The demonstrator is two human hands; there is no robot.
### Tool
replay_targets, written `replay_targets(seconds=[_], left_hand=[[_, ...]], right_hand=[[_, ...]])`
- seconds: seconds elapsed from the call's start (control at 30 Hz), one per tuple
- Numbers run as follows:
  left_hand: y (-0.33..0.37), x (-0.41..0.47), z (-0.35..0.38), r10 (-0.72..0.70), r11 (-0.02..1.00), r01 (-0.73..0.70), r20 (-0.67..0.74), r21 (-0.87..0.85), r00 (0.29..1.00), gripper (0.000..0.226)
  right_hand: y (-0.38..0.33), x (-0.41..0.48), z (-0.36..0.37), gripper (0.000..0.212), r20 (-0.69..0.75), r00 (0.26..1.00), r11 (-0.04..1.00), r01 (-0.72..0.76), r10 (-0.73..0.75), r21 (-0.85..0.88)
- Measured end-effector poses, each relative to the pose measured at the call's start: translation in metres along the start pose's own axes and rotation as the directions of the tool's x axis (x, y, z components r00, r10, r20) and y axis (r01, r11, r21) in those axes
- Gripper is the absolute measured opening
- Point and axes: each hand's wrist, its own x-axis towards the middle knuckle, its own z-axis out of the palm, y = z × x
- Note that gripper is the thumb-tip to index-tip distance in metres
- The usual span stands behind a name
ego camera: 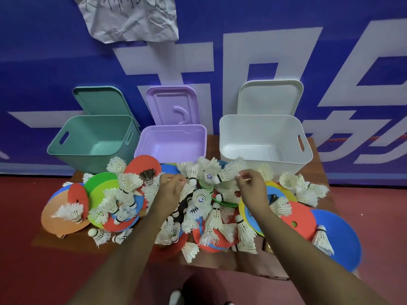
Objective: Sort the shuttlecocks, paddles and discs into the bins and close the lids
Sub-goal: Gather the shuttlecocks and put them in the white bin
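3 bins in row at back w/ lids upright behind; shuttlecocks heaped on discs in front

I see my left hand pinching a shuttlecock near its cork. My right hand pinches a second shuttlecock by its feathers, over the piled discs. Behind them the green bin, purple bin and white bin stand open.

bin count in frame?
3: green bin back left, purple bin centre, white bin back right, side by side. All open. None appears hidden.
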Motion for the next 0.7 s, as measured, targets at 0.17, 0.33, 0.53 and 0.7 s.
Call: replay_targets(seconds=[0.17,0.33,0.53,0.7], left_hand=[[0.020,-0.001,-0.011,0.018,0.997,-0.008,0.135,-0.075,0.991,0.014],[0.040,0.020,-0.007,0.027,0.974,0.019,0.202,-0.225,0.979,0.012],[0.040,0.061,0.001,-0.037,0.888,0.167,0.297,-0.428,0.954,0.024],[0.056,0.103,0.014,0.058,0.895,0.138,0.417,-0.423,0.907,0.027]], right_hand=[[-0.029,0.000,0.002,0.006,0.059,0.998,0.986,-0.014,0.004,0.164],[-0.046,0.011,0.015,0.008,0.165,0.984,0.987,0.044,-0.069,0.153],[-0.047,0.042,0.012,0.016,0.145,0.989,1.000,-0.007,0.009,-0.012],[-0.053,0.062,0.011,0.011,0.260,0.966,1.000,0.013,-0.011,-0.006]])
